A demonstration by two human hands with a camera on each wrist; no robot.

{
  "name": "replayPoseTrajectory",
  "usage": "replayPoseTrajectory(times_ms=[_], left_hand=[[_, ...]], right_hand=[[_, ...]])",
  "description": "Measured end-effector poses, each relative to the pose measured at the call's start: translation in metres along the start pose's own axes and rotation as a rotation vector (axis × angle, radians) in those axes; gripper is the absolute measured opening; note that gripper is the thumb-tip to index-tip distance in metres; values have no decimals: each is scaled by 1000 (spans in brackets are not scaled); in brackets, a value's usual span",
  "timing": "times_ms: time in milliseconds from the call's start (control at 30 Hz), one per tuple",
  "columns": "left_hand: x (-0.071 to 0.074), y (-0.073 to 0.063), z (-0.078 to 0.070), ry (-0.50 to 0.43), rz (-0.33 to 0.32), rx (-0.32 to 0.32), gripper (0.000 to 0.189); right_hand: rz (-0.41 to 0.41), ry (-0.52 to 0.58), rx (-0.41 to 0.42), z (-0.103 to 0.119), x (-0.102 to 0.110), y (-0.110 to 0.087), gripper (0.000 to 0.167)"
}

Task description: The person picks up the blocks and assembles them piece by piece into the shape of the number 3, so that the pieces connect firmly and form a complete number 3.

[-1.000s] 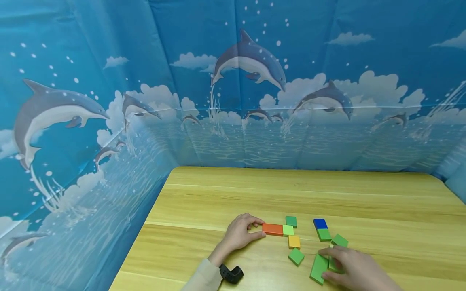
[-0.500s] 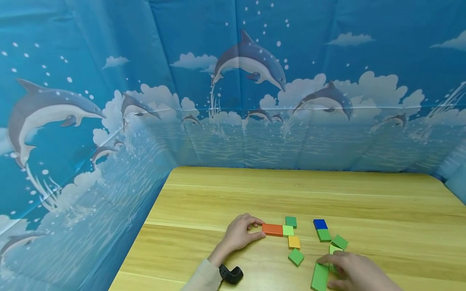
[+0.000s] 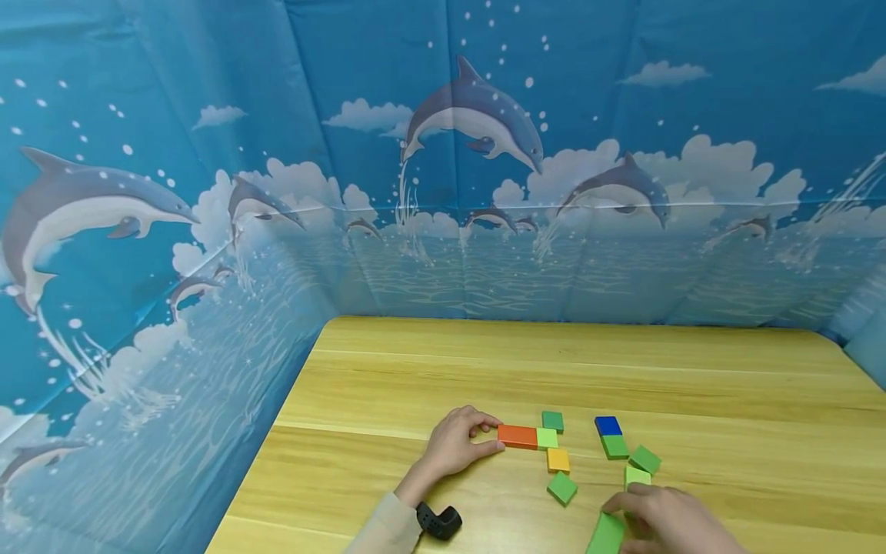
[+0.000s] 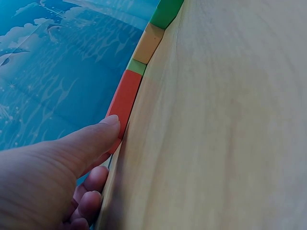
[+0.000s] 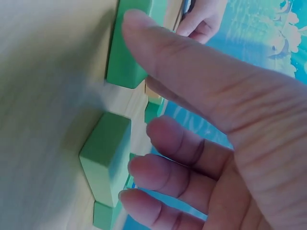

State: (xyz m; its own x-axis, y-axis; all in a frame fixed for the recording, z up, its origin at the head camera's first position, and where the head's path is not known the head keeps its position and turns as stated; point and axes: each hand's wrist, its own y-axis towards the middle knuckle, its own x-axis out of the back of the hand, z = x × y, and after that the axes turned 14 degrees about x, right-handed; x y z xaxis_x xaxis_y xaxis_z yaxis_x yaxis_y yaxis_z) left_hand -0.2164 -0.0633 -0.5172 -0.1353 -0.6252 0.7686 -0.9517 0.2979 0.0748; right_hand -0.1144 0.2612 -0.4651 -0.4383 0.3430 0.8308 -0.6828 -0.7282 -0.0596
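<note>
In the head view, my left hand pinches the left end of a flat red rectangular block between thumb and index finger. A light green square block adjoins its right end. The left wrist view has the thumb on the red block's side. Lower right in the head view, my right hand grips a long green block, cut off by the frame's bottom. The right wrist view shows the thumb on this block, the other fingers loosely bent beside a second green block.
Around the light green square lie a dark green, a yellow and a turned green block. Further right are a blue, two green and a pale green block. A dolphin-print curtain borders the wooden table.
My right hand has drawn the long green block toward the near side, away from the pale green block, which shows more now. The left hand and red block stay in place.
</note>
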Motion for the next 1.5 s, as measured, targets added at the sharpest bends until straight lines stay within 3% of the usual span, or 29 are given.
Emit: replayPoseTrajectory(times_ms=[200,467,1000,1267,1500], left_hand=[[-1,0,1,-1,-6,-6,32],[-1,0,1,-5,-7,-3,31],[-2,0,3,-4,-4,5,32],[-2,-2,2,-9,-5,2,31],[-2,-2,1,-4,-6,1,31]], right_hand=[[-8,-28,25,8,-4,5,38],[-92,-135,146,20,-16,14,35],[-134,-288,205,38,-28,43,42],[-120,-288,160,44,-32,52,46],[-126,-210,182,40,-29,51,38]])
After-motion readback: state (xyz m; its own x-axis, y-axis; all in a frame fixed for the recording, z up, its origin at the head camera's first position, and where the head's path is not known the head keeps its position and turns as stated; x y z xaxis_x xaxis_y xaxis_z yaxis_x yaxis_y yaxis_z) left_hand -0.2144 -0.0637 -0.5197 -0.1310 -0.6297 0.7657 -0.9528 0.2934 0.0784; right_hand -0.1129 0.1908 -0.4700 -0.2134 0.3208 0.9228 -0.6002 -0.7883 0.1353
